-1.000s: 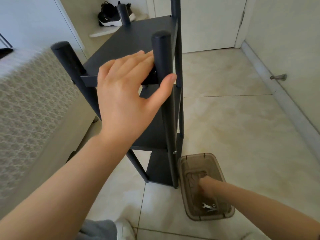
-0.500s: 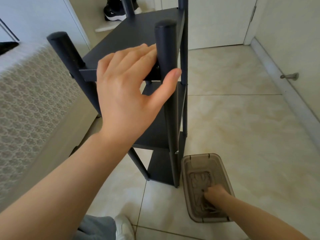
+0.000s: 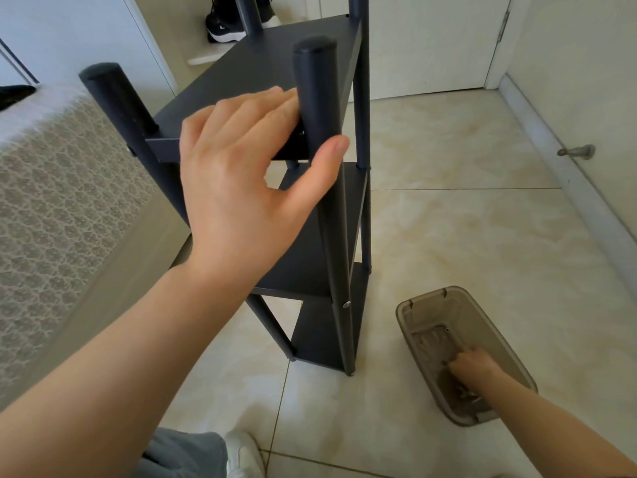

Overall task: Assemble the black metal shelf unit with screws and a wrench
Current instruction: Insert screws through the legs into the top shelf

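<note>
Soft even daylight, faint shadows, wide-angle bending at edges, slight blur

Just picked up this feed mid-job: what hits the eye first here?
The left hand fills the middle of the view, resting on the top front edge of the black shelf unit, thumb across its near post. Low on the right, the right hand reaches into a brown translucent box on the tiled floor; what it touches is not clear.
</note>
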Demonstrator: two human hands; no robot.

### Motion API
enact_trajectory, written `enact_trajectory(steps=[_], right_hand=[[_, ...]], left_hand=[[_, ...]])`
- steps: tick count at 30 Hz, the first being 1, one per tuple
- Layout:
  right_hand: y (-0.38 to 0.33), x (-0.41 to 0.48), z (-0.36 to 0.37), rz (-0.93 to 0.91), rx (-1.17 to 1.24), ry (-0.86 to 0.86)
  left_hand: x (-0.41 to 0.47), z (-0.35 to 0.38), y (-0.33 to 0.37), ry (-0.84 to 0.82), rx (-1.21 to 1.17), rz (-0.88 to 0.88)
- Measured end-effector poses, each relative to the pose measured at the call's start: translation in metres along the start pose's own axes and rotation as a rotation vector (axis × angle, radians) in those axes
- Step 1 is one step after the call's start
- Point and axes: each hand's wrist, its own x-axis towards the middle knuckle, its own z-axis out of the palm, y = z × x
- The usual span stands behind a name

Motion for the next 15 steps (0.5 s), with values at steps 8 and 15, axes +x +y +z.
enact_trajectory(steps=[8,15], right_hand=[[0.018,-0.006,0.021,-0.003,-0.093,0.034],[0.027,-0.005,0.024,0.047,-0.013,-0.005]], left_hand=[[0.000,0.000,0.002,-0.001,0.002,-0.019],[0.001,0.000,0.004,0.001,0.004,-0.019]])
